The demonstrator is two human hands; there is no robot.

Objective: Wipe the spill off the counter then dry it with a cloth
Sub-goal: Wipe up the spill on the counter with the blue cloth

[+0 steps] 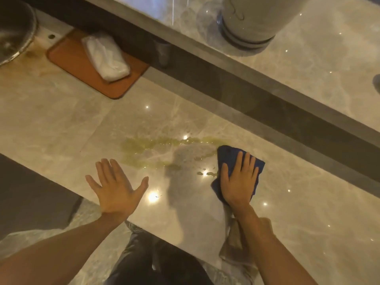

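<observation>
The spill (pixel 156 149) is a thin yellow-green smear on the glossy marble tabletop (pixel 61 128), running as a ragged band from about 9 o'clock toward 3 o'clock across the middle of the surface, with small separate drops near its right end. At the 3 o'clock end of it lies the blue cloth (pixel 230 157), bunched flat on the stone, its far corner just touching the tail of the smear. My right hand (pixel 238 182) lies on top of that cloth with the fingers straight and spread, palm pressing down, not curled round it. A second grey cloth (pixel 232 241) shows under my right forearm, hanging past the near edge at about 5 o'clock.

My left hand (pixel 117 188) is opened wide, fingers fanned and thumb out, holding nothing, at the near edge of the tabletop at about 7 o'clock from the spill; I cannot tell whether the palm touches the stone.

Farther out, at 11 o'clock, a brown tray (pixel 82 64) sits on the tabletop with a white wrapped pack (pixel 107 56) lying on it. Beyond that, at the far left corner, the rim of a round metal basin (pixel 16 31) shows. A dark strip divides this surface from a raised ledge at 1 o'clock, where a pale round vase base (pixel 246 27) stands.
</observation>
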